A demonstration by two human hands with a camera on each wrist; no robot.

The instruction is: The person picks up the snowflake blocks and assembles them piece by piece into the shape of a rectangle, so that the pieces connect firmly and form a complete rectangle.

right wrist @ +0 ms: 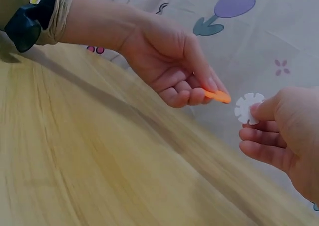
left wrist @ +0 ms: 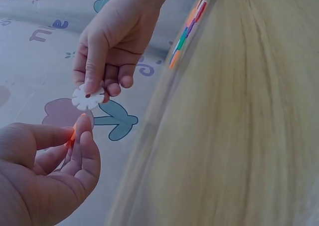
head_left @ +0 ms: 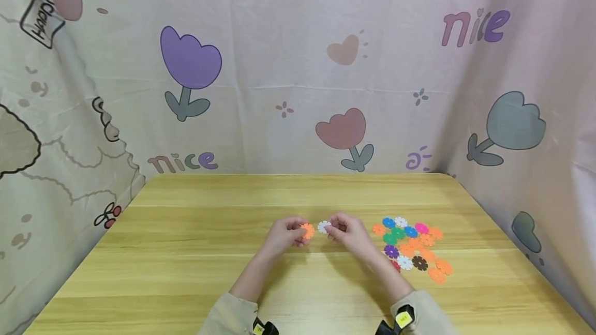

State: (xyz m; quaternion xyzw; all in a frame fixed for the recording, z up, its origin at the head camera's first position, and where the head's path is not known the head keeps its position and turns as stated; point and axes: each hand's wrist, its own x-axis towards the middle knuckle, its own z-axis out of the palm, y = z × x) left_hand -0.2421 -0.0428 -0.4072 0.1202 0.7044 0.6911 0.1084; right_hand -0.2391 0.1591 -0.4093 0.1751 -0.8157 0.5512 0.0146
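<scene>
My left hand (head_left: 284,234) pinches an orange notched plastic disc (head_left: 308,230); my right hand (head_left: 349,231) pinches a white notched plastic disc (head_left: 323,227) just rightward, angled, not touching.

Hands (left wrist: 45,178) pinch orange disc (left wrist: 74,134), white disc (left wrist: 89,103)
</scene>
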